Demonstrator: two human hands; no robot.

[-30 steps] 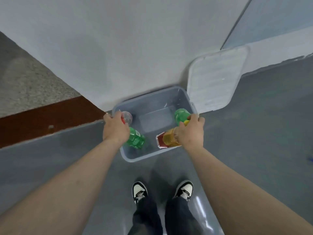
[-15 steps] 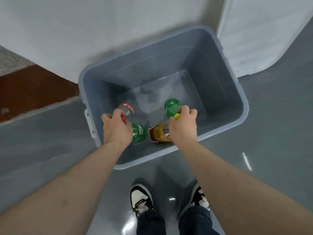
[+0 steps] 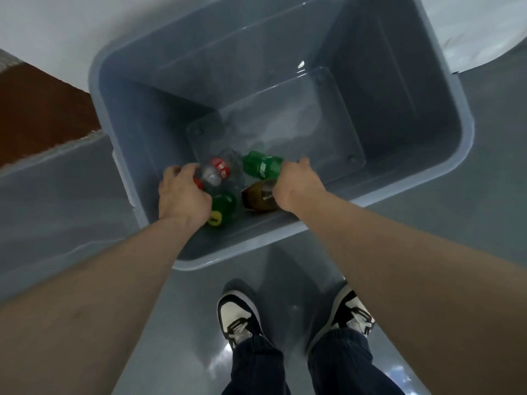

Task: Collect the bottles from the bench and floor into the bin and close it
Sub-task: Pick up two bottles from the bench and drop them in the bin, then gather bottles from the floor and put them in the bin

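– While both hands are down in the bin, which step is this?
– Drop-off. Four bottles sit low inside, at the near left corner. Can't tell if they rest on the bottom yet.
– And the left hand?
– Back of it faces up, wrist bent down over the near wall. Fingers are curled round the neck of the clear bottle, red cap at the palm. Under the same hand is the low green bottle, yellow cap. Can't tell whether that one is gripped too.
– And the right hand?
– Same pose, forearm crossing the rim. Fingers wrap the end of the green bottle. Just below the palm is the amber bottle, likely in the same grab.
– Next move?
– My read: let go of all four, then lift both hands straight up past the walls. Light plastic, may roll a bit.
– Then?
– Check desk and floor for leftovers. No loose bottles on the floor that shows; desk isn't in view. After that the lid, just past the bin's far right corner, goes on. That needs free hands and corners lined up.
– Progress?
– Late, I'd guess. Bin isn't closed yet.
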